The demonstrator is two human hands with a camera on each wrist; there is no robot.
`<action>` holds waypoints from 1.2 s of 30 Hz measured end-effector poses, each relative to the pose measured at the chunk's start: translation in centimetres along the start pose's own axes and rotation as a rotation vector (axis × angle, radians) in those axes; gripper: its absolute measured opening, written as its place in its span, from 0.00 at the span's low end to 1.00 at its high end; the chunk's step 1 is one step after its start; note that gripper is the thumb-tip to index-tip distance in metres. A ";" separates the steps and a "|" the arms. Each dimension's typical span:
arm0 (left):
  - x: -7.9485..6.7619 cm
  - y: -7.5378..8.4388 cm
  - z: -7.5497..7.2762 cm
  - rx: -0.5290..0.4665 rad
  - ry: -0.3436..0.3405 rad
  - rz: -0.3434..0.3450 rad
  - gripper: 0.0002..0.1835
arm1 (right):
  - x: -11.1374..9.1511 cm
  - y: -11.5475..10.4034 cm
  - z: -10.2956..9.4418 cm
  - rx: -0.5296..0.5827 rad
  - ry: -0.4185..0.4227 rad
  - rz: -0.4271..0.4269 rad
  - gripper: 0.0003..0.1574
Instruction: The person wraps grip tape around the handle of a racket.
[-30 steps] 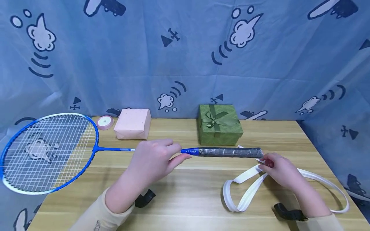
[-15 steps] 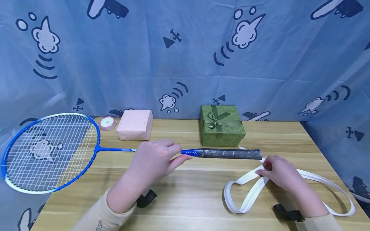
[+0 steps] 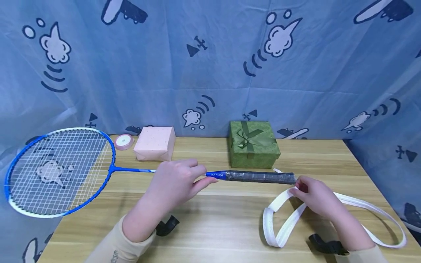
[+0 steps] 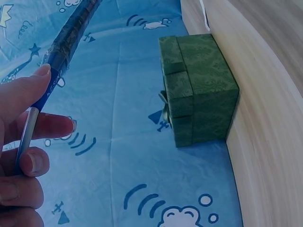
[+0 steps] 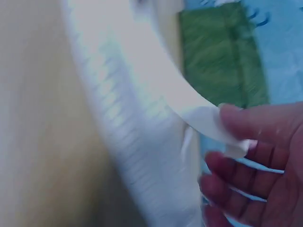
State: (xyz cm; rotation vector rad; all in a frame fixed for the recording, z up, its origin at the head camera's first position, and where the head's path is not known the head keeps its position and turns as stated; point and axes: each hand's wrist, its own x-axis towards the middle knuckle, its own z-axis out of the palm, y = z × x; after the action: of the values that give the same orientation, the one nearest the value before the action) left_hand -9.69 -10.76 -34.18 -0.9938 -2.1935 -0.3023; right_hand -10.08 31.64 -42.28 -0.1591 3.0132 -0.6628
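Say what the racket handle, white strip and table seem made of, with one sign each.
Racket handle: dark, probably plastic-wrapped; wrinkled, glossy highlights. White strip: possibly soft synthetic, slightly satiny; it bends into loops. Table: wood or wood-look laminate, smooth; pale grain lines.

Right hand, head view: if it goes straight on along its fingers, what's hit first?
Likely the butt end of the racket's dark handle, just ahead of the right hand. Depth is unclear, so it might pass under or over it.
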 end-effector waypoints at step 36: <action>-0.2 -0.1 0.2 0.003 0.008 -0.015 0.28 | -6.0 -12.6 -5.5 0.286 0.454 -0.467 0.26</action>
State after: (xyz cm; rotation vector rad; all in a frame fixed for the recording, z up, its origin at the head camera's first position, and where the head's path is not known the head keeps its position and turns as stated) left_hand -9.75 -10.81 -34.48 -0.9733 -2.1942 -0.3097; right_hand -3.39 23.17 -31.82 -0.8178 3.2638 -1.3196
